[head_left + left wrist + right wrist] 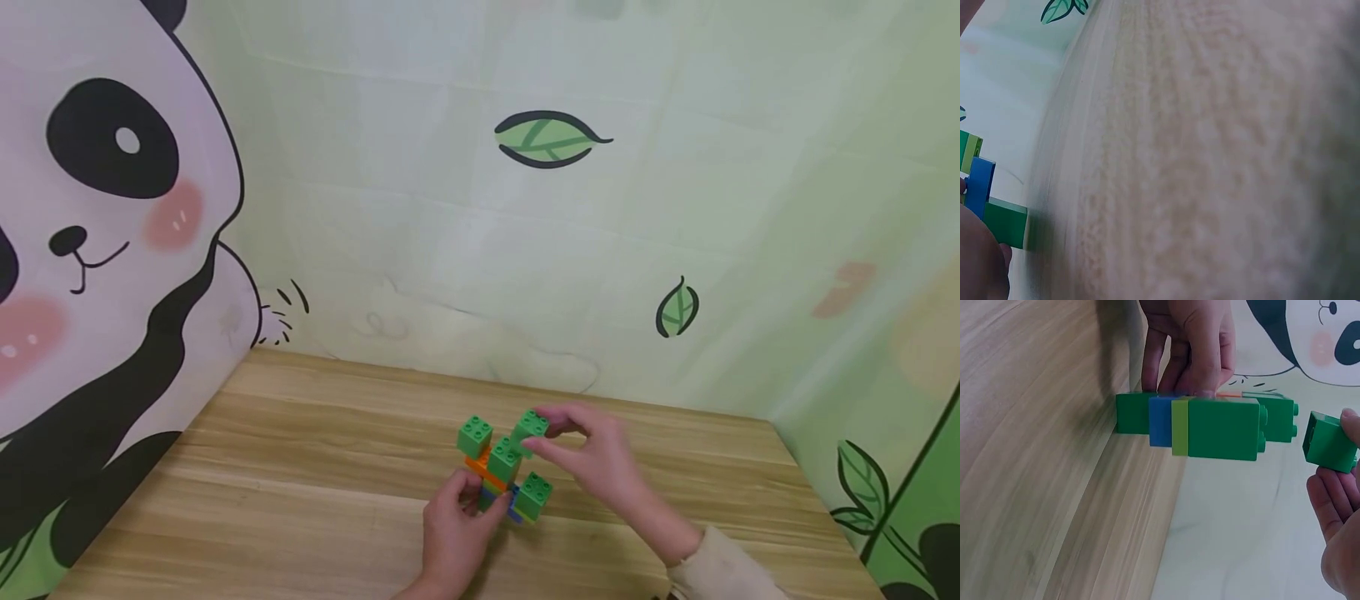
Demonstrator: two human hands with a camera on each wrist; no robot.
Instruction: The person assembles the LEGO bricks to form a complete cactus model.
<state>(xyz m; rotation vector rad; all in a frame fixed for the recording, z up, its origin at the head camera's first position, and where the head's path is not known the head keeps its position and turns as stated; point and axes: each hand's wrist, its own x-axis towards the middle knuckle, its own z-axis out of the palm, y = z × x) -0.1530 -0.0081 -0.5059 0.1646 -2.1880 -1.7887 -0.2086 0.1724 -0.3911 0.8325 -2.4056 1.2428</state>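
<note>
A small build of toy building blocks (pixel 504 460) stands on the table, with green, orange, blue and yellow-green pieces. My left hand (pixel 457 529) grips its lower part between thumb and fingers. Between thumb and fingertips, my right hand (pixel 596 454) pinches a loose green block (pixel 1329 442), which the right wrist view shows apart from the build, beyond its studded top. Near the base, a blue plate (pixel 1160 422) and a yellow-green plate (pixel 1180 427) carry another green block (pixel 1224 429). In the left wrist view, the bottom green block (pixel 1007 222) sits below the blue plate.
The wood-grain table (pixel 300 500) extends around the hands. Behind it hangs a pale cloth backdrop (pixel 420 208) printed with leaves, and a large panda picture (pixel 112 250) covers the left side.
</note>
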